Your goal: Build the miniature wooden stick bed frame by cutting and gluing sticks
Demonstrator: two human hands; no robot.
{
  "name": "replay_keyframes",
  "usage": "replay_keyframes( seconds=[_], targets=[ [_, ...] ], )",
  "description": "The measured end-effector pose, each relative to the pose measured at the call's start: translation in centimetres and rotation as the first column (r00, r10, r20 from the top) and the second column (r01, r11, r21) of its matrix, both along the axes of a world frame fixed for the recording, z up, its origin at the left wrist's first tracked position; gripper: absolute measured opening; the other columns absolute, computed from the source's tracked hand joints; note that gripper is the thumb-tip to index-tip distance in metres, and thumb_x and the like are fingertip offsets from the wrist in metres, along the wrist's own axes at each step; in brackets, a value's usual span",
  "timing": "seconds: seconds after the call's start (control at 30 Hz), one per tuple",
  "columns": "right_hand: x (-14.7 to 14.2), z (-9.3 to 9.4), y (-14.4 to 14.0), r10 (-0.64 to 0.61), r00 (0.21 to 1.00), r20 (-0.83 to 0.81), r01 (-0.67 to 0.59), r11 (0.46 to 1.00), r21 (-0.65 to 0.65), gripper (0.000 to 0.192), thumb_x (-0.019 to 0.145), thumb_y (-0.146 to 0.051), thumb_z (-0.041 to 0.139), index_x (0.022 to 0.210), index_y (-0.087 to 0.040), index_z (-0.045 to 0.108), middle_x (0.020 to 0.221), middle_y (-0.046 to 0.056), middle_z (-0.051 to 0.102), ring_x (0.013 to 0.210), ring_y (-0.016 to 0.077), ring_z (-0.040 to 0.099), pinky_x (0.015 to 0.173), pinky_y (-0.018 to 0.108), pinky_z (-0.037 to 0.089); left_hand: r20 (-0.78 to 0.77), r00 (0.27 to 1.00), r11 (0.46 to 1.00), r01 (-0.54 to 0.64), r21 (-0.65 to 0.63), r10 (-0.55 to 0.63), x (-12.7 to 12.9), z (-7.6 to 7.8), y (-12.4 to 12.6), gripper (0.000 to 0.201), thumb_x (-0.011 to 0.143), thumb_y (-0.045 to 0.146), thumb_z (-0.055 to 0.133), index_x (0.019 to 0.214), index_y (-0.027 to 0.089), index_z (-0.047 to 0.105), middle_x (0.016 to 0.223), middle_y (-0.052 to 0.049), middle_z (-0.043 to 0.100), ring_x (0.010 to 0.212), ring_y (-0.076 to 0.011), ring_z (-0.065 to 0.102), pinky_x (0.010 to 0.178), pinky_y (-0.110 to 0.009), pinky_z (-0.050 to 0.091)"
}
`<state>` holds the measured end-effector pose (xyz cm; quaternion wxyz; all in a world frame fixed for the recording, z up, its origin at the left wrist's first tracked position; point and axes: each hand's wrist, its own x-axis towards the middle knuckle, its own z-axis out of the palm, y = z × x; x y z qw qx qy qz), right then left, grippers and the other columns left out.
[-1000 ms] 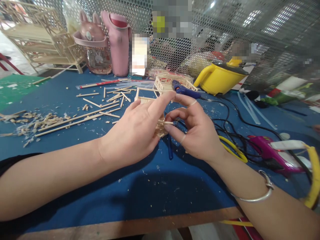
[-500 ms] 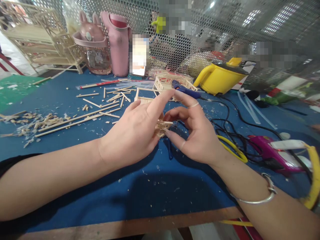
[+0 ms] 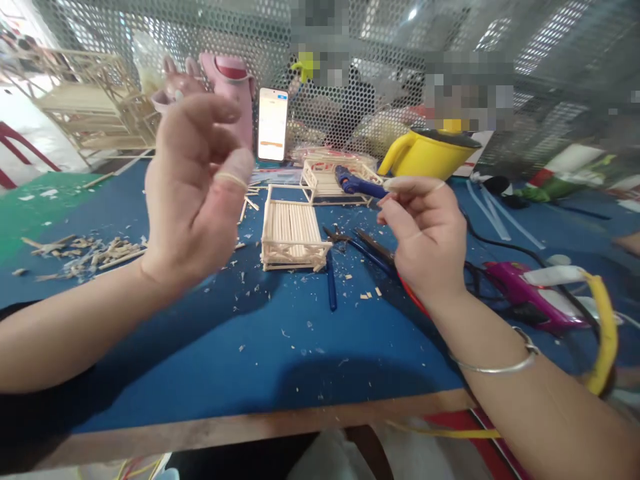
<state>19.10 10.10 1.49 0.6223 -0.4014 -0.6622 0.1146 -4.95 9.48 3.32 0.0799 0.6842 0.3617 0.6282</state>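
A small frame of thin wooden sticks (image 3: 291, 235) lies flat on the blue mat (image 3: 280, 347) with neither hand touching it. My left hand (image 3: 193, 187) is raised above the mat to the frame's left, fingers loosely curled and apart, blurred, with nothing in it. My right hand (image 3: 425, 233) hovers to the right of the frame, thumb and fingertips pinched together; nothing shows between them. Blue-handled cutters (image 3: 345, 243) lie just right of the frame, below my right hand. A silver bangle (image 3: 493, 365) sits on my right wrist.
A blue glue gun (image 3: 357, 183) rests on a second stick frame (image 3: 323, 179) behind. A yellow kettle (image 3: 430, 157), a phone (image 3: 273, 123), a pink bottle (image 3: 233, 83) and a large stick model (image 3: 90, 113) stand at the back. A magenta glue gun (image 3: 525, 293) with cables lies right; stick scraps (image 3: 85, 250) left.
Both hands have let go of the stick frame and moved apart. My left hand rose up and left, my right hand drew back to the right. The frame now lies on the mat.
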Motion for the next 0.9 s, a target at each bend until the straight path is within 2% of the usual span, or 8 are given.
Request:
replay_keyframes(
  seconds=[0.07,0.13,0.23,0.33,0.63,0.73,0.8,0.9],
  targets=[
    [0.5,0.2,0.2,-0.071,0.997,-0.027,0.071,0.997,0.019,0.006,0.083,-0.027,0.060,0.082,-0.023,0.056,0.073,-0.002,0.056,0.066,0.0116,0.053,0.065,0.028,0.045,0.090,0.994,0.998,-0.069,0.017,0.067,-0.7,-0.5,0.5,0.016,0.089,0.031,0.051,0.105,0.028,0.051,0.091,-0.001,0.051,0.070,-0.0110,0.049,0.068,-0.027,0.042],
    [1.2,0.6,0.3,-0.189,0.982,-0.011,0.189,0.982,0.018,0.025,0.085,-0.032,0.056,0.064,-0.021,0.051,0.060,-0.003,0.048,0.057,0.0107,0.045,0.058,0.026,0.039,0.061,0.985,0.987,-0.159,-0.012,0.160,-1.6,-1.2,1.1,0.009,0.087,0.032,0.055,0.093,0.027,0.050,0.073,0.002,0.041,0.059,-0.0104,0.039,0.058,-0.026,0.036],
    [2.3,1.2,0.2,-0.340,0.938,0.069,0.342,0.939,-0.022,0.047,0.090,-0.040,0.046,0.048,-0.022,0.037,0.048,-0.005,0.035,0.050,0.0094,0.035,0.053,0.027,0.030,-0.071,0.971,0.966,-0.234,-0.108,0.227,-2.8,-2.1,1.9,0.034,0.086,0.041,0.054,0.062,0.021,0.039,0.057,0.005,0.033,0.051,-0.0087,0.030,0.050,-0.025,0.027],
    [2.9,1.2,0.0,-0.356,0.926,0.124,0.362,0.932,-0.028,0.050,0.093,-0.044,0.038,0.048,-0.022,0.034,0.047,-0.005,0.034,0.050,0.0094,0.034,0.053,0.027,0.028,-0.248,0.940,0.950,-0.275,-0.148,0.234,-3.1,-2.6,2.4,0.045,0.085,0.043,0.049,0.051,0.019,0.031,0.048,0.005,0.026,0.048,-0.0082,0.026,0.048,-0.025,0.024],
    [2.1,-0.9,-1.5,-0.432,0.823,0.369,0.485,0.873,-0.058,0.039,0.094,-0.041,0.029,0.067,-0.021,0.048,0.059,0.001,0.052,0.060,0.0161,0.049,0.059,0.028,0.032,-0.318,0.926,0.938,-0.279,-0.205,0.206,-4.3,-3.5,0.9,0.042,0.087,0.043,0.036,0.053,0.020,0.035,0.047,0.004,0.031,0.048,-0.0114,0.033,0.050,-0.026,0.024],
    [1.7,-1.2,-2.3,-0.458,0.776,0.433,0.544,0.834,-0.095,0.031,0.095,-0.032,0.027,0.098,-0.019,0.055,0.075,0.005,0.063,0.071,0.0189,0.058,0.065,0.028,0.037,-0.271,0.930,0.924,-0.311,-0.223,0.248,-5.0,-3.7,0.7,0.027,0.085,0.043,0.042,0.075,0.020,0.052,0.057,0.002,0.049,0.055,-0.0146,0.046,0.055,-0.025,0.032],
    [1.5,-1.3,-2.7,-0.467,0.739,0.485,0.586,0.801,-0.123,0.032,0.092,-0.027,0.031,0.118,-0.017,0.048,0.085,0.006,0.065,0.078,0.0201,0.060,0.070,0.029,0.040,-0.245,0.937,0.920,-0.307,-0.243,0.248,-5.2,-3.8,0.7,0.030,0.080,0.043,0.051,0.098,0.020,0.054,0.071,0.000,0.059,0.064,-0.0162,0.054,0.062,-0.025,0.039],
    [1.5,-1.6,-3.2,-0.441,0.670,0.597,0.638,0.753,-0.160,0.034,0.086,-0.029,0.045,0.118,-0.017,0.052,0.096,0.010,0.065,0.091,0.0238,0.060,0.077,0.034,0.042,-0.243,0.951,0.917,-0.260,-0.302,0.189,-5.6,-3.9,1.0,0.035,0.074,0.042,0.058,0.100,0.019,0.058,0.079,-0.003,0.067,0.071,-0.0175,0.060,0.070,-0.027,0.045]
  ],
)
